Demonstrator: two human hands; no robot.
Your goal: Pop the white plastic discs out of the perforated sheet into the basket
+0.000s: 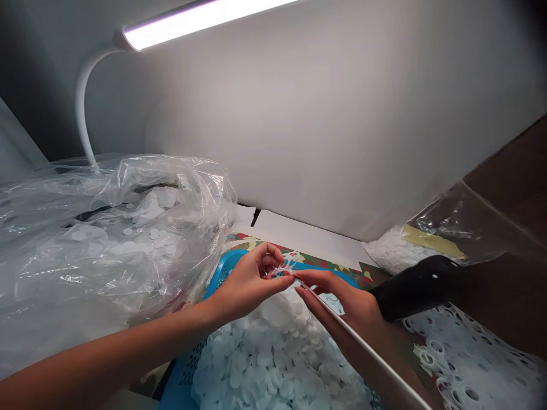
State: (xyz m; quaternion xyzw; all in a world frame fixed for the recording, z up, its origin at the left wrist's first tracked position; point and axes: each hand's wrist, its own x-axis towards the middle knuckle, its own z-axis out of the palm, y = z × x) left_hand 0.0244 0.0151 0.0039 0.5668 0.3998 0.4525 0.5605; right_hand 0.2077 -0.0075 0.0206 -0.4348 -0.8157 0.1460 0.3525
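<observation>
My left hand (256,276) is closed in a pinch at a white, lacy piece of thin rings (291,261). My right hand (342,296) grips the end of a thin white sheet (363,341) between thumb and fingers. Seen almost edge-on, the sheet slants down to the lower right. The fingertips of both hands nearly meet where the ring piece and the sheet end come together. Below them, a blue perforated basket (226,263) holds a large heap of small white discs (273,353).
At the left lies a big clear plastic bag (192,171) with white discs inside. White sheets full of round holes (474,364) are stacked at lower right. Near them are a black rounded object (419,285) and another clear bag (393,247). A lit lamp (205,20) hangs above.
</observation>
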